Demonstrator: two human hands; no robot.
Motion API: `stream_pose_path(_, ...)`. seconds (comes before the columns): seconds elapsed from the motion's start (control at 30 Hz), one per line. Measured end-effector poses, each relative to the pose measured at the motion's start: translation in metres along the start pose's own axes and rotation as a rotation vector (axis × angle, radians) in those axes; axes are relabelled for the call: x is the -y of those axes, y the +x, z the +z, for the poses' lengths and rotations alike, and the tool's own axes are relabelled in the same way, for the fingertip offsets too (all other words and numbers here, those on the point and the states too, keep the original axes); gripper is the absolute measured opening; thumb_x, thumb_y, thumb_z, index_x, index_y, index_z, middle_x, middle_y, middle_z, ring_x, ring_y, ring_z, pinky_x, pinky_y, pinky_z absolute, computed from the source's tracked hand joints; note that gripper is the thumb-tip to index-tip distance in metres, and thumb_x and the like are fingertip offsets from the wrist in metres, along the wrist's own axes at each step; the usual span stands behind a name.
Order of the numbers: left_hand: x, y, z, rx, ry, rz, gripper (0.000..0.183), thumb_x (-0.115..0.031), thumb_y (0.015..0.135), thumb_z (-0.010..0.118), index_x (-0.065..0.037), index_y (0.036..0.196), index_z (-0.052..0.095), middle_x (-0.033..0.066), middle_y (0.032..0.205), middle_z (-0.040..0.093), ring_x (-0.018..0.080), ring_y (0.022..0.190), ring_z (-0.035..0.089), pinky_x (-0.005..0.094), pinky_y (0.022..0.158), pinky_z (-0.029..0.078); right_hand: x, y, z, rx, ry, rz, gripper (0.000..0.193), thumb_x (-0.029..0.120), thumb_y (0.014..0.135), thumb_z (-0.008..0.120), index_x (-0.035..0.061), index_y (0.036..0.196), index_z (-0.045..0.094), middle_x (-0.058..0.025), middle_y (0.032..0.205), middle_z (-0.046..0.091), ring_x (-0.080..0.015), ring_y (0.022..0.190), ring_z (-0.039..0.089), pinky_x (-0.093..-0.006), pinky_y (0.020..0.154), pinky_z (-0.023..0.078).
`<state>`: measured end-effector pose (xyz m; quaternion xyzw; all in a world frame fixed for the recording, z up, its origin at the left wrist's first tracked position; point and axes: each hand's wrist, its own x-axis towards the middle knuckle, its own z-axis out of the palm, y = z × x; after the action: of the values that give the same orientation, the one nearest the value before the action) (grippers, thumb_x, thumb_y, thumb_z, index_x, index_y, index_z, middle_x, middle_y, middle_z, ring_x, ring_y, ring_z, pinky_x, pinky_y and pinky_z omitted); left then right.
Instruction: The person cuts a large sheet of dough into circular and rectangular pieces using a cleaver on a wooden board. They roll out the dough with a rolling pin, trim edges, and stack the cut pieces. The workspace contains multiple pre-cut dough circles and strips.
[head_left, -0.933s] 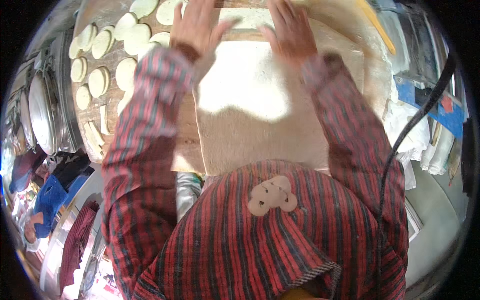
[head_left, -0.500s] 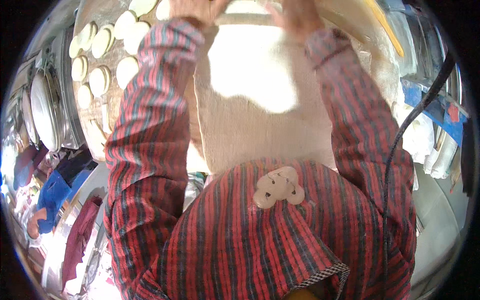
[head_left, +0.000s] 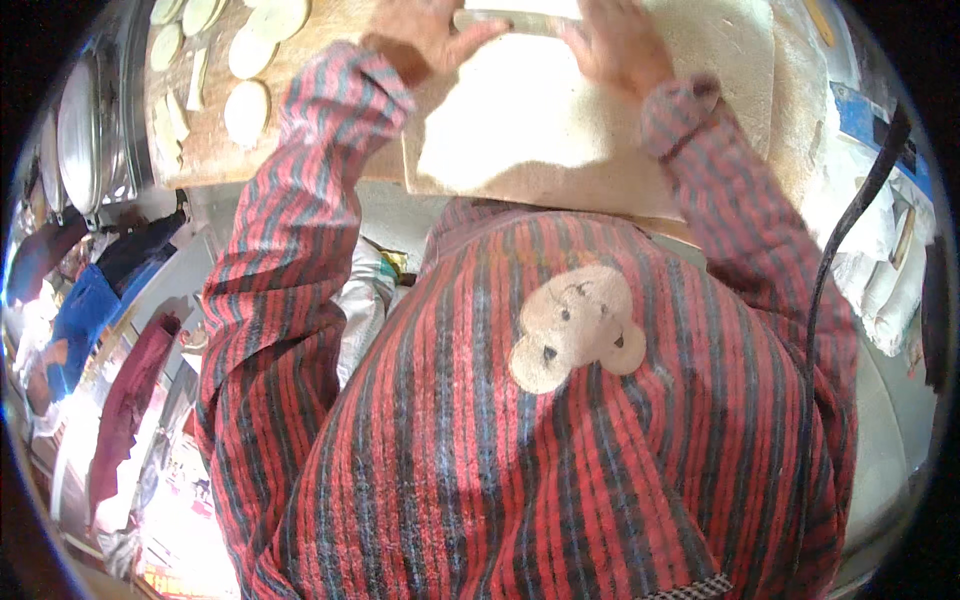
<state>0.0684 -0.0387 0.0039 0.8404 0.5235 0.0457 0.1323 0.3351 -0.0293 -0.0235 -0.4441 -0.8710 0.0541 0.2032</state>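
At the top edge of the view, a pale rod that looks like a rolling pin (head_left: 535, 22) lies crosswise between my hands. My left hand (head_left: 425, 35) is on its left end, thumb stretched inward along it. On the right end rests my right hand (head_left: 625, 48), its thumb also pointing inward. The fingers of both hands are partly cut off by the frame. Beneath them a wide, pale, flat sheet (head_left: 620, 180), probably dough, reaches the near edge of the table. Strong sunlight whitens its middle.
Flat pale dough rounds (head_left: 247, 113) lie on the wooden table (head_left: 215, 150) at left, some overlapping, beside narrow strips (head_left: 197, 80). A yellow stick (head_left: 820, 22) is at far right. A black cable (head_left: 855, 205) hangs along my right side. White bags (head_left: 865, 215) stand at right.
My view has shifted so the table sits higher and its near edge shows. The right hand, blurred before, is sharper, and the rod between the hands is plainer to see.
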Motion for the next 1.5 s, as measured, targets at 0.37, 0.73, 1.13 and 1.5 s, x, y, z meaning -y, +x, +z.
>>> stream_pose_path(0.37, -0.012, -0.055, -0.022, -0.187, 0.755, 0.249, 0.065, -0.053, 0.088, 0.056, -0.007, 0.134, 0.051, 0.0184, 0.145, 0.040, 0.0361, 0.131, 0.042, 0.0534, 0.104, 0.034, 0.077, -0.010, -0.056, 0.295, 0.141, 0.201, 0.050, 0.018, 0.088, 0.057, -0.0053, 0.132, 0.048, -0.0212, 0.136, 0.049, -0.0357, 0.127, 0.045, -0.0460, 0.105, 0.036)
stream_pose_path(0.73, -0.077, -0.186, 0.021, -0.191, -0.172, 0.043, 0.046, -0.014, 0.083, 0.065, -0.009, 0.128, 0.056, 0.0148, 0.126, 0.057, 0.0347, 0.116, 0.052, 0.0486, 0.098, 0.039, 0.114, -0.130, -0.058, 0.289, 0.256, -0.142, 0.047, 0.019, 0.078, 0.057, -0.0018, 0.120, 0.058, -0.0162, 0.124, 0.056, -0.0315, 0.115, 0.052, -0.0421, 0.100, 0.041)
stream_pose_path(1.13, -0.138, 0.094, 0.016, -0.268, -0.114, 0.226, 0.044, -0.022, 0.088, 0.059, -0.007, 0.129, 0.051, 0.0153, 0.132, 0.050, 0.0365, 0.121, 0.045, 0.0476, 0.101, 0.037, -0.099, -0.079, -0.099, -0.003, -0.124, 0.210, 0.043, 0.019, 0.086, 0.061, 0.0060, 0.126, 0.054, -0.0147, 0.128, 0.052, -0.0333, 0.117, 0.048, -0.0463, 0.101, 0.038)
stream_pose_path(1.5, -0.114, 0.254, 0.003, -0.406, 0.039, 0.038, 0.084, -0.065, 0.090, 0.043, -0.004, 0.146, 0.031, 0.0188, 0.152, 0.029, 0.0344, 0.143, 0.022, 0.0561, 0.113, 0.016, -0.208, 0.049, -0.096, -0.064, -0.293, 0.237, 0.056, 0.034, 0.087, 0.062, 0.0045, 0.133, 0.050, -0.0155, 0.142, 0.044, -0.0339, 0.131, 0.040, -0.0504, 0.105, 0.032)
